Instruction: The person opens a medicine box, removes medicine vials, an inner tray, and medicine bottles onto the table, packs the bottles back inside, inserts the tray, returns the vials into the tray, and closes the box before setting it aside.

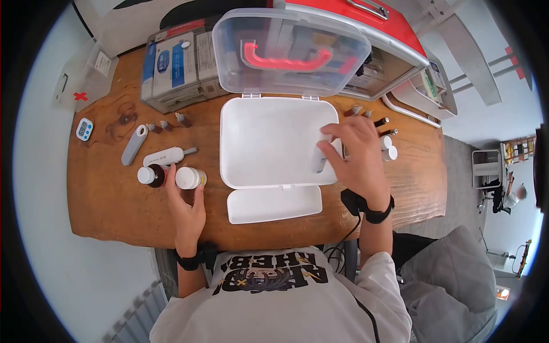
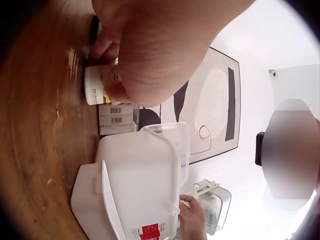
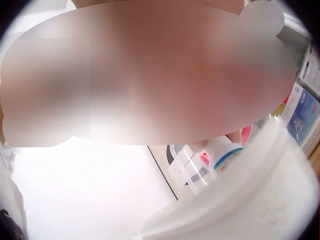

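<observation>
My left hand (image 1: 187, 214) grips a white pill bottle (image 1: 186, 178) on the table, thumb on one side and fingers on the other. In the left wrist view that bottle (image 2: 98, 85) shows a printed label with a yellow patch. A dark brown bottle with a white cap (image 1: 150, 175) stands right beside those fingers. Over the right side of the open white medicine box (image 1: 269, 143), my right hand (image 1: 361, 157) pinches a small white bottle (image 1: 322, 155). The right wrist view shows a blue band on this white bottle (image 3: 227, 154); much of the hand is blurred there.
The box's clear lid (image 1: 291, 51) with a red handle stands raised. A white tray (image 1: 274, 204) adjoins its front. A thermometer (image 1: 134, 145), a white device (image 1: 164, 156), small brown bottles (image 1: 166, 125) and a timer (image 1: 84, 130) lie left. White-capped bottles (image 1: 390, 152) stand right.
</observation>
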Demonstrator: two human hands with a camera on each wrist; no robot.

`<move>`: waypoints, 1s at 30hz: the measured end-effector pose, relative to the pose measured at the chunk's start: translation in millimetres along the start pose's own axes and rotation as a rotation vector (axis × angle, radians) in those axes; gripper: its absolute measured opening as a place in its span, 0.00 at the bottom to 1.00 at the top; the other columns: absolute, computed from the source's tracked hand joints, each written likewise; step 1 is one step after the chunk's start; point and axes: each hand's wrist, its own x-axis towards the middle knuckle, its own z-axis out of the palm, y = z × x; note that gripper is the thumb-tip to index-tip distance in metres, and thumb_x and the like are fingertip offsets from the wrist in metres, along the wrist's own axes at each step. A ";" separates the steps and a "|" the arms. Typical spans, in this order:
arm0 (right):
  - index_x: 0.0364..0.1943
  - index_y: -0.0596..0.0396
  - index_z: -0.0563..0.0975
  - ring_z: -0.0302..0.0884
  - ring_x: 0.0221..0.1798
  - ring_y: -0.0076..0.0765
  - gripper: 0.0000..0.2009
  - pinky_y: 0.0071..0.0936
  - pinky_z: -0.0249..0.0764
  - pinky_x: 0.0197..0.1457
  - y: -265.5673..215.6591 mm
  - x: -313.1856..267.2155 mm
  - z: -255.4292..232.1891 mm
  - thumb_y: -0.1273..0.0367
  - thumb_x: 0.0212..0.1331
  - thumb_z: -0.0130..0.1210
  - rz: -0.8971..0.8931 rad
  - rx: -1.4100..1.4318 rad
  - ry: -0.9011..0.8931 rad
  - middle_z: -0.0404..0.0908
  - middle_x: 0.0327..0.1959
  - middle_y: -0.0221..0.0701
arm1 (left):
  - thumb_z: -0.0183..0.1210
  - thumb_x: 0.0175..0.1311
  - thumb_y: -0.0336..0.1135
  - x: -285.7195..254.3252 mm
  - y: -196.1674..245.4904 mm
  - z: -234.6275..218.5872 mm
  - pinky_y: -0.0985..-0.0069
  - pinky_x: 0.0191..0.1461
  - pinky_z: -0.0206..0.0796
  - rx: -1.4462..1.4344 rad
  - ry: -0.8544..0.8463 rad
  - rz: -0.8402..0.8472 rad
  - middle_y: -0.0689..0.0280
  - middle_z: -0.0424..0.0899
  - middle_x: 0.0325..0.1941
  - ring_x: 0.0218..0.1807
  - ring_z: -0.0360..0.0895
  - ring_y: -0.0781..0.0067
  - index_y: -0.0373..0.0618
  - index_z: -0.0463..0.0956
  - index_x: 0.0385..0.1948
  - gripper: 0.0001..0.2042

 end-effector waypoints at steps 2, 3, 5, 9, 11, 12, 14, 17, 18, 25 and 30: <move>0.36 0.52 0.82 0.74 0.36 0.41 0.10 0.42 0.70 0.58 5.5 6.3 13.4 0.73 0.49 0.67 -0.065 0.022 -0.068 0.78 0.24 0.32 | 0.60 0.65 0.21 -0.2 1.8 -2.3 0.64 0.72 0.59 0.030 0.000 -0.001 0.49 0.67 0.69 0.69 0.68 0.58 0.35 0.56 0.71 0.32; 0.36 0.52 0.82 0.74 0.36 0.41 0.09 0.42 0.69 0.61 9.8 6.7 19.9 0.73 0.49 0.66 -0.095 -0.026 -0.145 0.77 0.23 0.32 | 0.60 0.65 0.22 -0.2 3.5 -3.6 0.64 0.73 0.59 0.060 -0.008 0.000 0.49 0.67 0.69 0.69 0.68 0.58 0.34 0.58 0.71 0.32; 0.35 0.52 0.82 0.75 0.37 0.41 0.08 0.43 0.69 0.63 14.4 7.4 28.8 0.73 0.50 0.65 -0.122 -0.072 -0.216 0.76 0.22 0.32 | 0.61 0.64 0.22 0.0 5.5 -6.3 0.63 0.73 0.59 0.075 -0.026 0.025 0.48 0.66 0.70 0.69 0.68 0.57 0.34 0.59 0.70 0.31; 0.34 0.53 0.82 0.74 0.36 0.42 0.07 0.44 0.69 0.64 16.3 6.8 34.3 0.74 0.48 0.64 -0.191 -0.330 -0.216 0.78 0.26 0.33 | 0.63 0.62 0.23 0.1 18.5 -10.1 0.62 0.73 0.59 0.084 -0.054 0.095 0.48 0.70 0.69 0.69 0.69 0.56 0.33 0.60 0.68 0.32; 0.34 0.53 0.83 0.74 0.35 0.42 0.08 0.42 0.70 0.62 12.2 6.9 29.7 0.74 0.48 0.64 -0.225 -0.374 -0.181 0.78 0.29 0.33 | 0.64 0.61 0.22 0.0 34.4 -13.2 0.62 0.72 0.59 0.094 -0.055 0.127 0.48 0.72 0.68 0.68 0.71 0.56 0.34 0.60 0.68 0.32; 0.35 0.54 0.83 0.74 0.35 0.43 0.09 0.41 0.72 0.59 5.7 3.6 23.5 0.73 0.48 0.65 -0.170 -0.253 -0.149 0.79 0.31 0.34 | 0.65 0.60 0.22 -0.5 44.9 -13.5 0.61 0.72 0.60 0.050 -0.027 0.186 0.49 0.74 0.66 0.65 0.73 0.56 0.34 0.61 0.67 0.33; 0.37 0.55 0.83 0.75 0.35 0.43 0.10 0.39 0.73 0.55 -8.6 -2.0 9.6 0.73 0.47 0.66 -0.119 -0.122 -0.120 0.79 0.34 0.34 | 0.66 0.58 0.22 -1.7 64.1 -13.1 0.61 0.71 0.62 0.015 0.006 0.241 0.50 0.76 0.64 0.63 0.76 0.56 0.35 0.61 0.66 0.33; 0.51 0.56 0.80 0.78 0.37 0.44 0.21 0.38 0.75 0.44 -39.5 -12.0 -11.7 0.68 0.50 0.68 -0.189 0.330 -0.172 0.80 0.37 0.35 | 0.74 0.52 0.27 -1.7 97.9 -4.2 0.62 0.60 0.70 -0.126 -0.269 0.396 0.51 0.81 0.58 0.54 0.82 0.54 0.37 0.65 0.62 0.35; 0.55 0.56 0.78 0.79 0.37 0.44 0.25 0.38 0.76 0.42 -53.8 -14.3 -11.1 0.67 0.50 0.69 -0.215 0.491 -0.223 0.80 0.38 0.36 | 0.76 0.50 0.29 2.6 111.5 3.5 0.62 0.55 0.72 -0.094 -0.404 0.458 0.51 0.82 0.56 0.52 0.82 0.52 0.38 0.66 0.60 0.35; 0.50 0.56 0.77 0.81 0.35 0.46 0.22 0.35 0.78 0.35 -35.0 -18.2 -5.0 0.68 0.50 0.71 -0.154 0.507 -0.219 0.82 0.42 0.41 | 0.75 0.51 0.33 4.4 120.9 15.9 0.65 0.49 0.73 0.014 -0.399 0.545 0.51 0.82 0.56 0.48 0.81 0.55 0.39 0.75 0.51 0.25; 0.43 0.56 0.77 0.80 0.35 0.46 0.18 0.35 0.76 0.36 -28.0 -7.5 2.2 0.71 0.49 0.72 0.135 0.186 -0.014 0.83 0.38 0.38 | 0.63 0.64 0.27 -11.8 67.6 -23.5 0.62 0.63 0.68 0.063 0.285 0.383 0.50 0.76 0.55 0.57 0.76 0.56 0.35 0.73 0.48 0.14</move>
